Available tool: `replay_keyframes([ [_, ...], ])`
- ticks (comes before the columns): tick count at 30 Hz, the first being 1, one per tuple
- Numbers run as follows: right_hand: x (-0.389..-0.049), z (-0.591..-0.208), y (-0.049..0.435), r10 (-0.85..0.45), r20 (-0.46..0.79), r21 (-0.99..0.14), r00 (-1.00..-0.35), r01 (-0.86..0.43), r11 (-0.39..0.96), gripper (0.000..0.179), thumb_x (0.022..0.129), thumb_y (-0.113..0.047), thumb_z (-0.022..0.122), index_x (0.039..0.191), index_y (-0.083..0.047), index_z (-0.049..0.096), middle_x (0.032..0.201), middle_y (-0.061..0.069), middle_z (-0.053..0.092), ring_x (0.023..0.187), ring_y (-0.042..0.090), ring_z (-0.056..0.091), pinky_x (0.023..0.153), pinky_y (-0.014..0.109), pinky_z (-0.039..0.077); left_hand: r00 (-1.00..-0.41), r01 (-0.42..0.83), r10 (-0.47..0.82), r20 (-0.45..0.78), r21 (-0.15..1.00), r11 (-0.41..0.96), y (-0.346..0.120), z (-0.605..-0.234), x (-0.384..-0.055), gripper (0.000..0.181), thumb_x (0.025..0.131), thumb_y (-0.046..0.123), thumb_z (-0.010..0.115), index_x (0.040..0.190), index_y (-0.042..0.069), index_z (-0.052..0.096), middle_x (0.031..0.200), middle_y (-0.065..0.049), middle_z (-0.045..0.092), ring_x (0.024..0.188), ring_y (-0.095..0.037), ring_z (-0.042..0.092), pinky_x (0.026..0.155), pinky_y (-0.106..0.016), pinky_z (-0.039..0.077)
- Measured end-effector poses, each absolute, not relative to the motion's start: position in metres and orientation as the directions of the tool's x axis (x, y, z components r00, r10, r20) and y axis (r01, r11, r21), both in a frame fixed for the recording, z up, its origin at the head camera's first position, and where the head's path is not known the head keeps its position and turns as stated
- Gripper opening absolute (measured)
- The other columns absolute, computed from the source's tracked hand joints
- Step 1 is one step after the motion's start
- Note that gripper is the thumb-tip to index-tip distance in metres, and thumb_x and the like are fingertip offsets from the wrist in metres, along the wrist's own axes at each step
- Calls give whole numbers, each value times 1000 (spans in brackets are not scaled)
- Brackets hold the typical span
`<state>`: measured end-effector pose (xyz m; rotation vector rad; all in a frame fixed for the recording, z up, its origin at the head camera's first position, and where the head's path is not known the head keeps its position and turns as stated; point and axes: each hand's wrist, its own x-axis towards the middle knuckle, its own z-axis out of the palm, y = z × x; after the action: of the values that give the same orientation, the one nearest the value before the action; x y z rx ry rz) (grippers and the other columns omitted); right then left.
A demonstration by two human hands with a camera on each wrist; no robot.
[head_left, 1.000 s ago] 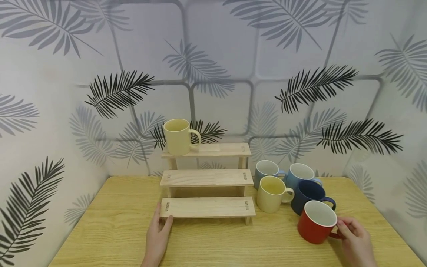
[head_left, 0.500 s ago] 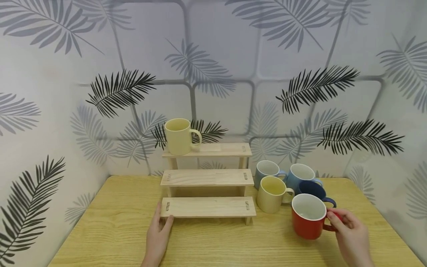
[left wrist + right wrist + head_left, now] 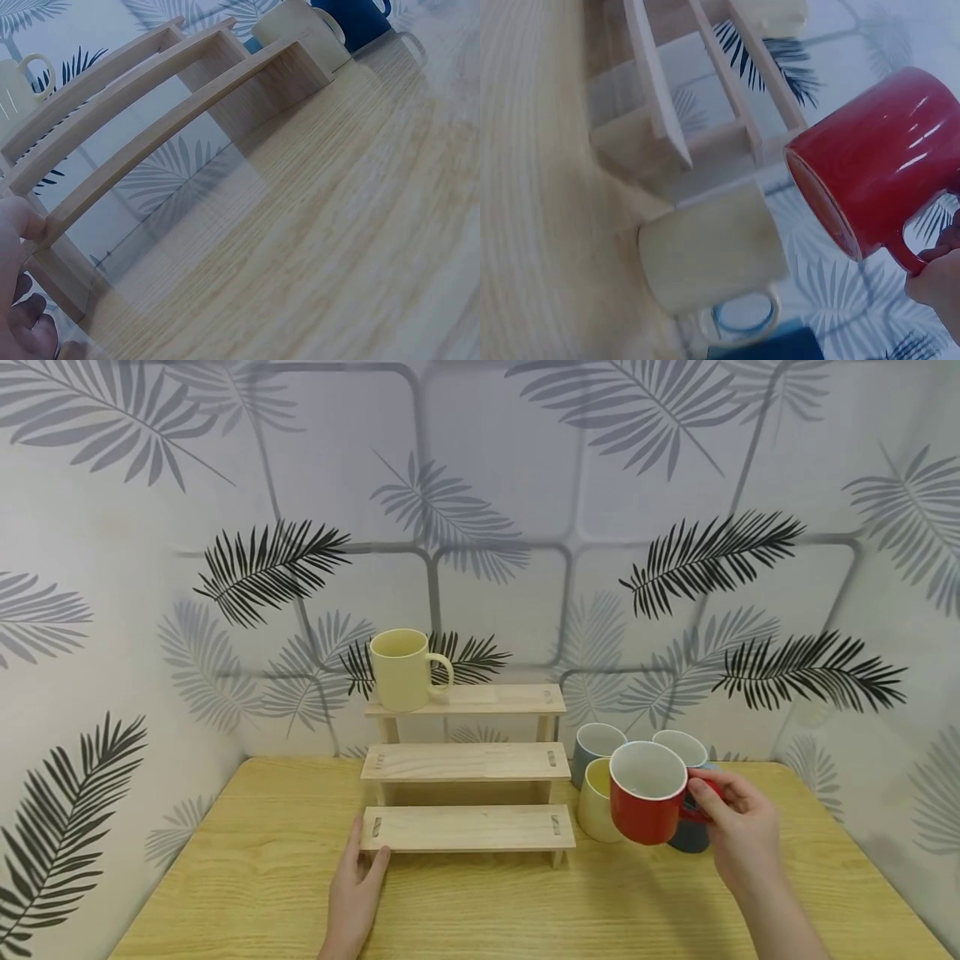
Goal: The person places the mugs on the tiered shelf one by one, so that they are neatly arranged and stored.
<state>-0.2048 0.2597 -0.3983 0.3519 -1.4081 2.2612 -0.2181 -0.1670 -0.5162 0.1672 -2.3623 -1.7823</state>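
In what seemed a carry, the right hand pinched the red mug by its handle above the worktop, between rack and right edge, the left hand gripped the rack's left end, and the next move probably needed clearance past the lower yellow mug.

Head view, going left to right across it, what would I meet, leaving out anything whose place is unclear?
Left hand, rack, lower yellow mug, red mug, right hand.
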Motion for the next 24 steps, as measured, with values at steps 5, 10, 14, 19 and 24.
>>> replay_keyframes([
  [5,-222,-383,240,250,423,-795,-871,-490,-358,14,89,11,58,95,5,70,87,6,70,79,14,65,65,25,57,-979,19,-191,75,960,279,-167,-516,-218,79,96,41,56,154,9,12,155,-23,14,139,-39,22,111,-47,28],
  [10,-245,-364,221,234,401,-828,-886,-459,-321,9,89,3,63,95,2,70,87,5,70,79,15,65,61,31,59,-977,35,-192,89,962,270,-167,-517,-219,77,97,38,56,154,9,13,155,-22,14,139,-38,22,111,-45,27],
  [14,-268,-351,202,250,392,-850,-885,-453,-269,7,86,0,68,92,-4,71,85,3,70,78,14,64,60,29,59,-975,48,-197,104,962,268,-167,-517,-219,76,97,35,57,153,7,13,155,-22,15,139,-37,22,111,-43,27],
  [19,-297,-338,180,296,374,-870,-879,-443,-218,7,82,-4,74,88,-8,73,81,1,69,77,14,63,60,26,58,-975,49,-194,105,961,274,-168,-518,-219,77,97,37,56,154,9,12,156,-19,15,140,-35,21,111,-42,27],
  [24,-320,-329,162,325,353,-878,-877,-431,-209,6,83,-6,75,86,-11,72,80,-1,68,80,15,62,59,24,57,-977,54,-187,108,960,274,-168,-519,-219,78,97,38,56,154,8,12,156,-19,15,140,-35,21,111,-42,27],
])
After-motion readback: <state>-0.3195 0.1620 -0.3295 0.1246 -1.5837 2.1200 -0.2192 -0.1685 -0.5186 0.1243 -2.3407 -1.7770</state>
